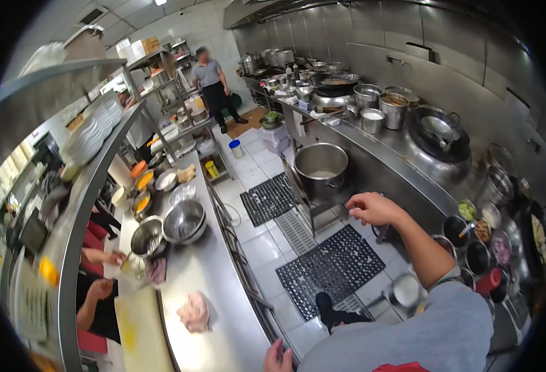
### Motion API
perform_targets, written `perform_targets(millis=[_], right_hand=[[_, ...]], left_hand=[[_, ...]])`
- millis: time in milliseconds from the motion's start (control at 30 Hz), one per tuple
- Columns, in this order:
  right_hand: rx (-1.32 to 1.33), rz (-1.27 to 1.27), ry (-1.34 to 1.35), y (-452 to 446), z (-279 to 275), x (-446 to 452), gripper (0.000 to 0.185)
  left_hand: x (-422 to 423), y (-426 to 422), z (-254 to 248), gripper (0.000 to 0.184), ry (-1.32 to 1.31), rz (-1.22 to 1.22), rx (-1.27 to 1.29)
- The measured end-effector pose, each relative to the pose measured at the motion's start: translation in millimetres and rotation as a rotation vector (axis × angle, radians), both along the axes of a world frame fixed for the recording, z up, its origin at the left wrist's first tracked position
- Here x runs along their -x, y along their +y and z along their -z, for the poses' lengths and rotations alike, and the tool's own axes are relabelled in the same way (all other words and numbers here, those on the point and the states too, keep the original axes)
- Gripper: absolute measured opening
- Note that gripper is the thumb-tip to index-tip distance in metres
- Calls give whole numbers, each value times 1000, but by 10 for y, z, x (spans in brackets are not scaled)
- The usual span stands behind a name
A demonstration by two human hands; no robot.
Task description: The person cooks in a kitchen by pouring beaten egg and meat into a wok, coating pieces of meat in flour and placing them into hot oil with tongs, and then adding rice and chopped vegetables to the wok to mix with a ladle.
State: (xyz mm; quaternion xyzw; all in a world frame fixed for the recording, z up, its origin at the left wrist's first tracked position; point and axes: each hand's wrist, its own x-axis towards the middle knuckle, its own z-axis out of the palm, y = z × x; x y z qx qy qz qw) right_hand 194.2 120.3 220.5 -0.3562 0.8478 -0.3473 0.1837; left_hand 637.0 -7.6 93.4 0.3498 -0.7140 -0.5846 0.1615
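My right hand [372,208] is held out over the floor, its fingers curled and bent downward, in front of the large steel pot [321,162]. Whether anything small is between those fingers is hidden. Low in the view, my left hand [278,358] is beside the edge of the steel counter [239,322], fingers apart, holding nothing. The nearest item to it on the counter is a piece of raw pale meat [194,312]. Farther left lies a cutting board [137,332] with a yellow stain.
Across the counter, a co-worker's hands [102,288] are near steel bowls [184,221]. Another person [211,84] stands at the aisle's far end. Black mats [330,270] lie on the tiles. A wok [437,133] and pots line the stove at right.
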Motion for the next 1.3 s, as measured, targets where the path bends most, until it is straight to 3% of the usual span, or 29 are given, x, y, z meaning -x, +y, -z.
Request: perform_targets(millis=[167, 233, 300, 333, 367, 433, 533, 667, 767, 800, 900, 1000, 1100, 1167, 1233, 1267, 1300], right_hand=[[212, 94, -187, -796, 896, 1088, 26], [220, 54, -293, -1257, 1484, 1272, 24], [110, -58, -371, -1716, 1684, 1213, 24], [93, -172, -256, -1922, 1757, 1215, 26], [73, -288, -137, -2116, 1814, 1224, 27], [63, -359, -298, -2538, 1806, 1299, 31], [24, -486, -298, -3178, 1617, 1675, 30], [77, -480, -122, -3981, 1329, 2349, 30], [66, -417, 46, -4465, 1293, 2897, 30], [-21, -384, 1, -4547, 1227, 3099, 29], [-40, -266, 5, -4693, 1203, 3732, 29], [23, -10, 82, -4620, 1368, 4380, 27], [43, 271, 57, -4383, 1362, 5084, 24], [93, 493, -67, -4213, 1277, 5658, 21], [160, 655, 145, -4061, 1176, 6242, 19], [226, 758, 128, -4008, 1076, 6525, 18], [259, 812, 177, -3958, 990, 6851, 16]], left_hand=[[1141, -799, -246, 41, -171, 137, -16], [1580, -1079, -480, 41, -181, 165, -4], [1827, -1370, -478, 41, -202, 114, 92], [1950, -1534, -480, 41, -207, 86, 83], [2042, -1680, -448, 41, -209, 57, 72], [2234, -1947, -360, 41, -205, 24, 110], [2630, -2305, -377, 40, -148, -49, 13], [3278, -2949, -320, 40, -96, 13, 65], [3950, -3529, -477, 39, -109, 1, -100], [4074, -3793, -186, 39, -94, 28, 33], [4652, -4374, -281, 36, -93, 128, 125], [5183, -4796, -369, 35, -86, 198, 118], [5571, -5269, -192, 35, -188, 262, -68], [5946, -5543, -196, 35, -156, 306, 74], [6368, -5801, -232, 35, -126, 340, 220], [6604, -5954, -280, 34, -226, 334, 145], [6877, -6084, -358, 33, -207, 372, 253]])
